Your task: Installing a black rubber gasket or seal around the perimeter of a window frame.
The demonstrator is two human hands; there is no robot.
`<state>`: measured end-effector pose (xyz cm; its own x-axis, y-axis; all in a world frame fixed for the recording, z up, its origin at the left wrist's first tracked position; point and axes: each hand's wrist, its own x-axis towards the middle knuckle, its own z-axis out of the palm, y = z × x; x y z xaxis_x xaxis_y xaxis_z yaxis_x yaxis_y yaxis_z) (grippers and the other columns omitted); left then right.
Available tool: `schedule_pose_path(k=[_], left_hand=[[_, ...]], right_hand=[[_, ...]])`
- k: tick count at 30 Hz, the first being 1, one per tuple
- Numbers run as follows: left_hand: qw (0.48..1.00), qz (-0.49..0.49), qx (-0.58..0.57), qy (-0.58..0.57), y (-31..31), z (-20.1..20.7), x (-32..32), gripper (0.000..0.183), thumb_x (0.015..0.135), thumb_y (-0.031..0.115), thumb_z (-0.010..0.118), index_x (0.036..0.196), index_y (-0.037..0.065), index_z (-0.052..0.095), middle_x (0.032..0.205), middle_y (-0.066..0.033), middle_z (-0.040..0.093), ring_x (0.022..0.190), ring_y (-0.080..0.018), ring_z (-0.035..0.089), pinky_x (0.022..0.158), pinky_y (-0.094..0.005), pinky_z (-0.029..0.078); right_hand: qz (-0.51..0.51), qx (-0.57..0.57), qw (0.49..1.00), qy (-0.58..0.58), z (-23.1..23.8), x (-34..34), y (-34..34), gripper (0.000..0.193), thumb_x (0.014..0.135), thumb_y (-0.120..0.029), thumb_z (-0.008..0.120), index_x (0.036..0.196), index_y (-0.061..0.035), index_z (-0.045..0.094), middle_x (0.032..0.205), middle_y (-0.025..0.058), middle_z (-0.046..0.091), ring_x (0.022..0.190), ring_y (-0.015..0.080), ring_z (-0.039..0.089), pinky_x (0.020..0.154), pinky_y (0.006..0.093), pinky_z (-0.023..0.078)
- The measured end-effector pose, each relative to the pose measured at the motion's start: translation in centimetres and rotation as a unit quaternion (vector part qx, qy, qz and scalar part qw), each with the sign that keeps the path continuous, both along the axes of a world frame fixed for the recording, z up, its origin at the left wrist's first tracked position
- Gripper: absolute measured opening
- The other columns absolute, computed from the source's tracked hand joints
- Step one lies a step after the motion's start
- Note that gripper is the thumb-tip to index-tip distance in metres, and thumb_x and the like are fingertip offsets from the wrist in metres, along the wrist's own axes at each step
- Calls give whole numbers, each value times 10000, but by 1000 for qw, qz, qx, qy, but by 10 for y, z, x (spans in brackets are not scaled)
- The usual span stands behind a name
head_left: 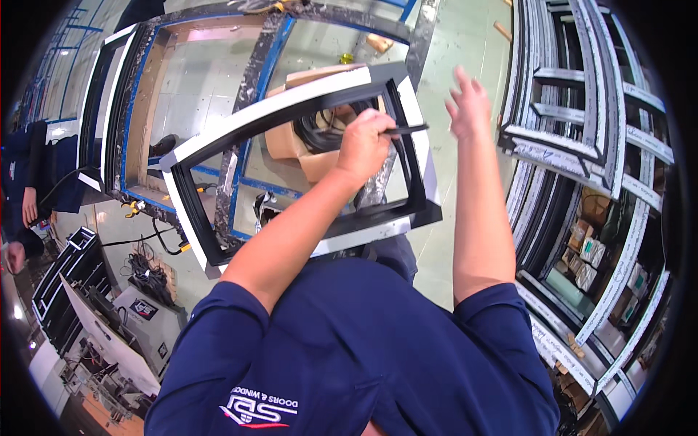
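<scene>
A window frame (283, 99), black on its inner faces and covered with white film outside, lies across the work stand in front of me. Over its right end, my left hand (363, 147) is closed round a thin black strip (408, 130), which looks like a rubber seal. The strip's end sticks out to the right past the fingers; the rest is hidden by the hand. My right hand (469, 105) is raised in the air beyond the frame's right side, fingers spread, slightly blurred, with nothing in it. Through the frame's opening shows a coil of black seal (318, 134) in a cardboard box (285, 138).
The metal work stand (270, 62) has blue edges, with another white-filmed frame (109, 94) on its left. Stacked window frames (560, 152) fill a rack at right. At far left a co-worker's hand (29, 207) is near a cable. Yellow-tipped clamps (134, 209) hang from the stand.
</scene>
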<state>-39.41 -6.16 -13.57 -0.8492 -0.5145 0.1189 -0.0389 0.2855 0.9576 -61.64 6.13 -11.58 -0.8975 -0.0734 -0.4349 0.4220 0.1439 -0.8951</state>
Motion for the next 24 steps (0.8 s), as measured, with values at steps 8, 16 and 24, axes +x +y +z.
schedule_pose_path(k=[8, 16, 24], left_hand=[[993, -66, -50, 85, 14, 25, 3, 287, 796, -146, 738, 998, 54, 775, 1107, -91, 745, 1050, -326, 750, 909, -410, 621], [995, -39, -93, -4, 2, 8, 16, 163, 936, 48, 771, 1097, 77, 774, 1137, -91, 727, 1094, -349, 728, 978, -440, 612], [993, -19, 106, 57, -53, 124, -2, 1036, 926, 449, 916, 1705, 8, 394, 1521, -162, 596, 1130, -207, 648, 973, -374, 574]], right_hand=[[209, -128, 904, -350, -149, 16, 55, 532, 1156, -485, 549, 1309, -27, 774, 1219, 173, 829, 1088, 280, 810, 954, 466, 673], [-44, -578, 810, -94, 10, -72, 44, 123, 1093, -130, 745, 1190, -57, 766, 1106, 75, 825, 973, 196, 760, 921, 432, 600], [304, -134, 865, 375, 197, 4, -72, 457, 1097, -211, 766, 1521, -57, 695, 1382, 98, 776, 1112, 183, 729, 970, 390, 576]])
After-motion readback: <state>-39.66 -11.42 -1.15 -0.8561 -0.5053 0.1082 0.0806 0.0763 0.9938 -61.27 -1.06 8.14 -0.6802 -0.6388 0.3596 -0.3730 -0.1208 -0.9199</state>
